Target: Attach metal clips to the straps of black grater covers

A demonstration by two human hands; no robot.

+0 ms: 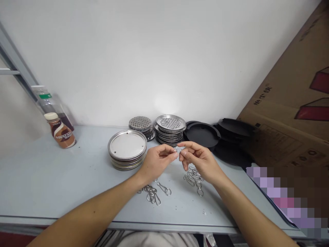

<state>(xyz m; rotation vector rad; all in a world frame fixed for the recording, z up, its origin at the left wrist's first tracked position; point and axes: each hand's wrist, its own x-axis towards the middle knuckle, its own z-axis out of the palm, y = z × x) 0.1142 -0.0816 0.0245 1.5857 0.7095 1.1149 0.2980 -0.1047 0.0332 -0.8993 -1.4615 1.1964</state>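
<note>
My left hand [159, 160] pinches a small shiny metal ring [177, 149] between thumb and fingertips. From the other side, my right hand [199, 158] grips the ring with its thumb and fingertips; whether a clip is attached to it is hidden. Below my left hand lies a pile of metal snap clips with rings [151, 195], with a single clip and ring [164, 188] beside it. Partly behind my right hand is a second group of clips and rings [194, 176].
A stack of round metal plates [127, 145] stands left of my hands. Behind are perforated metal discs [140, 123], a taller grater-like stack [171, 123] and black round trays [203, 135]. Two bottles [61, 132] stand left; a cardboard box [290, 103] leans right.
</note>
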